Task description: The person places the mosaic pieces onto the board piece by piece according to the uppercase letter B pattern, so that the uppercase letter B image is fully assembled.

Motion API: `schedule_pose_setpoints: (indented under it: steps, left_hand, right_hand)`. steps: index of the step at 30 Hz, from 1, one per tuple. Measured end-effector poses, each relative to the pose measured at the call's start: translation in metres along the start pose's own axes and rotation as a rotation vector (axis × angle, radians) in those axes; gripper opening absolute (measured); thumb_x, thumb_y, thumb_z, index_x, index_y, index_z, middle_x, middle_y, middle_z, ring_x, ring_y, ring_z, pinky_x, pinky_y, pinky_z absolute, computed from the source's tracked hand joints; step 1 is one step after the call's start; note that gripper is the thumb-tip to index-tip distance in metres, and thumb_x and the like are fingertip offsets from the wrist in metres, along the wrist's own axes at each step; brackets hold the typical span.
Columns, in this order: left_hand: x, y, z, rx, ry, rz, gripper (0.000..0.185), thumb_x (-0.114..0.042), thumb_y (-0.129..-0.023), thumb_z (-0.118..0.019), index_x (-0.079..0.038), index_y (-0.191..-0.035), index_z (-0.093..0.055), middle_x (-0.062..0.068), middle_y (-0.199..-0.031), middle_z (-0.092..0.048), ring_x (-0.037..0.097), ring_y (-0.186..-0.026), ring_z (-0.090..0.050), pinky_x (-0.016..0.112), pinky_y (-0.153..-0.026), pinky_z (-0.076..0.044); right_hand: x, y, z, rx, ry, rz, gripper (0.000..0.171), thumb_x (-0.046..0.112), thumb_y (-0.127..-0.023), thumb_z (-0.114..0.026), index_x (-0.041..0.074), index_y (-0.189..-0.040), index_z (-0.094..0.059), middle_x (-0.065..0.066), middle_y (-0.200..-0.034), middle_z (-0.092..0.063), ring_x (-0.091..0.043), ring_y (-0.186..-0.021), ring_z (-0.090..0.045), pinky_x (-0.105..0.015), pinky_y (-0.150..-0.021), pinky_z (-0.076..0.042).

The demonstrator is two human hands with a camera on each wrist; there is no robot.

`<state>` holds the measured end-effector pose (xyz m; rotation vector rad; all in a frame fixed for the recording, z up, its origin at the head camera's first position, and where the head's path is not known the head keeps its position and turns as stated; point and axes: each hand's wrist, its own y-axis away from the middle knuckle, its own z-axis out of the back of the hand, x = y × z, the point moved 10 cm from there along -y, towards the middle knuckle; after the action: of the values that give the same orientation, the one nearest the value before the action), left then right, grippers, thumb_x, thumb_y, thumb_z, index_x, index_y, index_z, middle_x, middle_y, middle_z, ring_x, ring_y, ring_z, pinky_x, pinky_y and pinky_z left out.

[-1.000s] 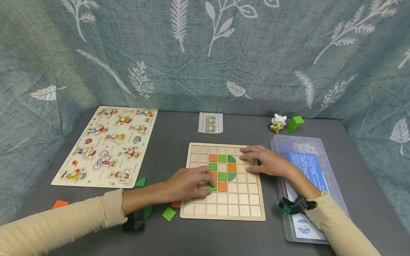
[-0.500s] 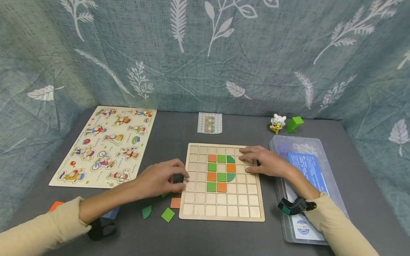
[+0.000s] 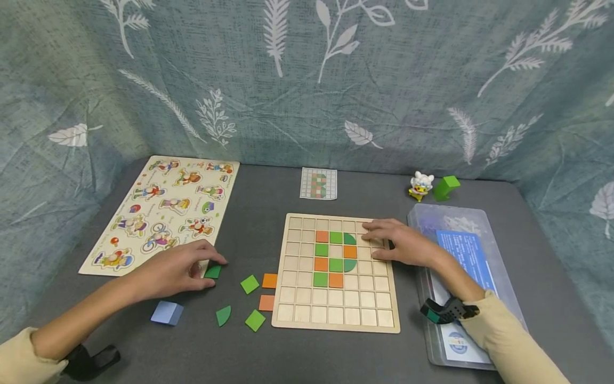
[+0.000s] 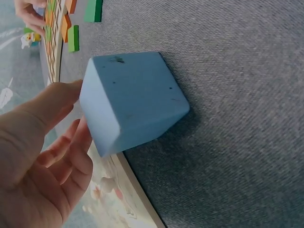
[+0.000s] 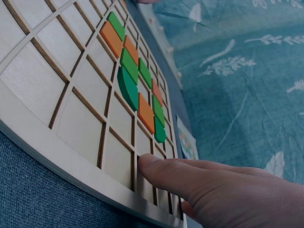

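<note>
A wooden grid board (image 3: 336, 314) lies in the middle, with orange and green tiles (image 3: 335, 257) set in its upper middle cells. My right hand (image 3: 402, 244) rests flat on the board's upper right edge, its fingers (image 5: 190, 175) straight on the wood (image 5: 71, 128). Left of the board, my left hand (image 3: 179, 269) curls its index finger and thumb round a dark green piece (image 3: 212, 271) on the cloth. A pale blue block (image 3: 166, 312) lies just below that hand and fills the left wrist view (image 4: 133, 99).
Loose green (image 3: 249, 284) and orange (image 3: 266, 302) tiles lie left of the board. A character puzzle board (image 3: 163, 213) sits at the left, a pattern card (image 3: 318, 183) behind, a clear plastic box (image 3: 479, 298) at the right, and a toy figure (image 3: 421, 186) and green block (image 3: 446, 187) at the back.
My left hand left the board's green tile and moved left across the loose pieces to the dark green piece. The right hand stayed put.
</note>
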<state>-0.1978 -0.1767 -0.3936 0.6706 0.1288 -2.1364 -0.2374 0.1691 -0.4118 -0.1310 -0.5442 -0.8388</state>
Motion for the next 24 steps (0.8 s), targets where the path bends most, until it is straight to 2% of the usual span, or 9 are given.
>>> schedule_pose_setpoints:
  steps: [12, 16, 24]
  left_hand:
    - [0.0037, 0.0033, -0.0022, -0.034, -0.026, 0.011, 0.032, -0.016, -0.082, -0.076, -0.017, -0.113, -0.069, -0.003, -0.106, -0.060, -0.009, -0.064, -0.041, 0.018, -0.054, -0.037]
    - [0.0027, 0.0019, -0.0025, -0.049, -0.067, 0.021, 0.030, -0.016, -0.081, -0.076, -0.018, -0.111, -0.070, -0.004, -0.102, -0.059, -0.009, -0.063, -0.040, 0.017, -0.054, -0.036]
    - [0.0014, -0.0019, -0.0037, -0.036, -0.130, 0.051, 0.027, -0.022, -0.082, -0.077, -0.019, -0.108, -0.070, -0.008, -0.096, -0.057, -0.009, -0.063, -0.040, 0.018, -0.053, -0.034]
  right_hand:
    - [0.0020, 0.0008, 0.0019, -0.015, 0.009, 0.023, 0.039, 0.018, -0.090, -0.068, 0.006, -0.126, -0.064, -0.020, -0.143, -0.051, -0.043, -0.133, -0.042, -0.058, -0.105, -0.037]
    - [0.0023, 0.0012, 0.0020, -0.015, 0.009, 0.023, 0.038, 0.018, -0.090, -0.068, 0.006, -0.127, -0.064, -0.020, -0.142, -0.051, -0.043, -0.133, -0.042, -0.058, -0.105, -0.037]
    - [0.0022, 0.0012, 0.0029, -0.026, 0.005, 0.033, 0.039, 0.017, -0.089, -0.069, 0.006, -0.126, -0.064, -0.020, -0.142, -0.051, -0.043, -0.133, -0.043, -0.058, -0.104, -0.038]
